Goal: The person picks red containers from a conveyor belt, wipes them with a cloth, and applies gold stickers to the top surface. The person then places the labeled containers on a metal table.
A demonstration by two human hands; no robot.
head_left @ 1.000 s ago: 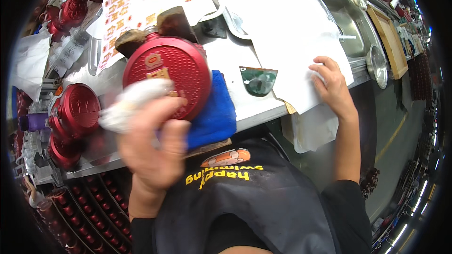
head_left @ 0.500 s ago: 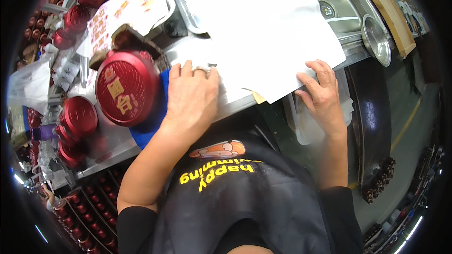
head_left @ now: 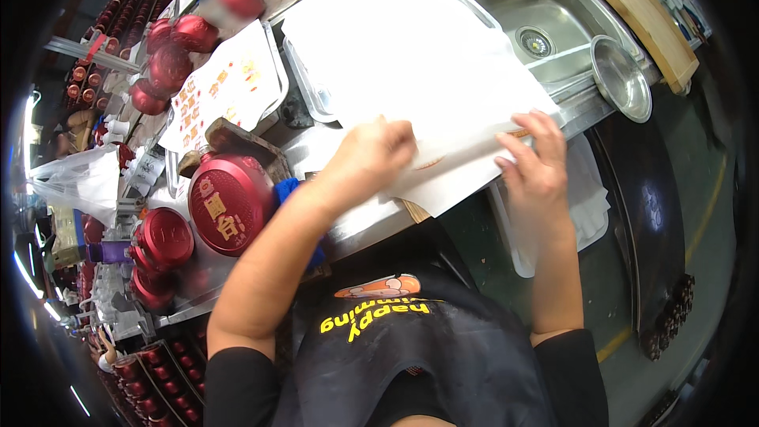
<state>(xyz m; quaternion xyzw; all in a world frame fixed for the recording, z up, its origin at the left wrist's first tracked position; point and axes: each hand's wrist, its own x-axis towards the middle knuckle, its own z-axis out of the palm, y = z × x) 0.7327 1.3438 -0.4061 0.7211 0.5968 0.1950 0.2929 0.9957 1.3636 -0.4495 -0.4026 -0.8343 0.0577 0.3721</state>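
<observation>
A large white paper sheet (head_left: 411,55) covers the metal tray (head_left: 316,99) on the bench. At its near edge my left hand (head_left: 378,150) has its fingers curled in and closed on the paper. My right hand (head_left: 541,162) pinches the same edge farther right, thumb and fingers bent around it. Between the hands this edge is lifted, and bits of orange print show along the turned part. Below it another white layer hangs over the bench edge, with a tan corner (head_left: 415,209) showing. A red rounded vessel (head_left: 229,204) with gold characters lies left of my left forearm.
A wooden block stand (head_left: 245,141) and blue cloth (head_left: 286,190) are by the red vessel. Sheets with orange-red prints (head_left: 225,91) lie at the left, near several red vessels (head_left: 170,67). To the right are a steel sink (head_left: 514,12), metal bowl (head_left: 622,79) and wooden tray (head_left: 640,24).
My left hand has moved right along the sheet, its fingers curling closed. The near edge of the sheet is now lifted between my hands. The view has shifted, showing more of the far bench.
</observation>
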